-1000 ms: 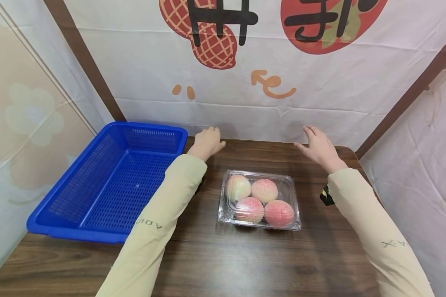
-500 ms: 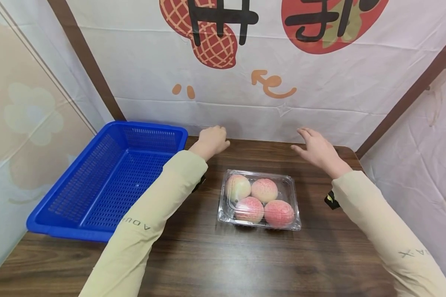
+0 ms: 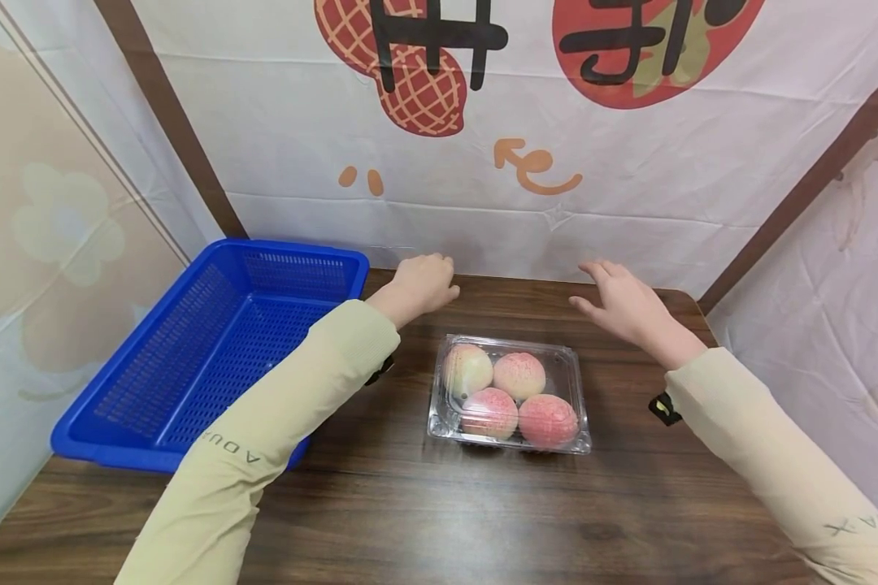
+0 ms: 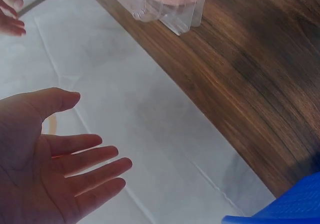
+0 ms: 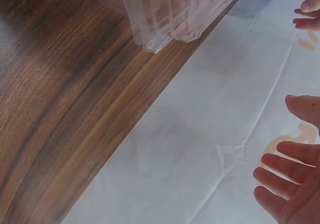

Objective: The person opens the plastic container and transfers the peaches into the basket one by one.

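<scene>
The left hand (image 3: pixel 423 284) is open and holds nothing; in the left wrist view its fingers are spread nearly straight, thumb apart. The right hand (image 3: pixel 629 309) is open too, palm turned towards the other, its grasp free. In the head view, the clear box (image 3: pixel 577 382) lies on the table (image 3: pixel 446 520) between the two hands and nearer the person than either; neither touches it. Four peaches (image 3: pixel 549 421) sit inside, under what looks like a closed lid. To the left of the left hand stands the basket (image 3: pixel 113 457), with the left sleeve (image 3: pixel 285 390) crossing in front of part of it. Behind both hands hangs a printed cloth (image 3: pixel 256 146). As for progress, I judge that little is done: the peaches are all in the box, the box is outside the basket, and a first touch or grip on it is not yet made.
</scene>
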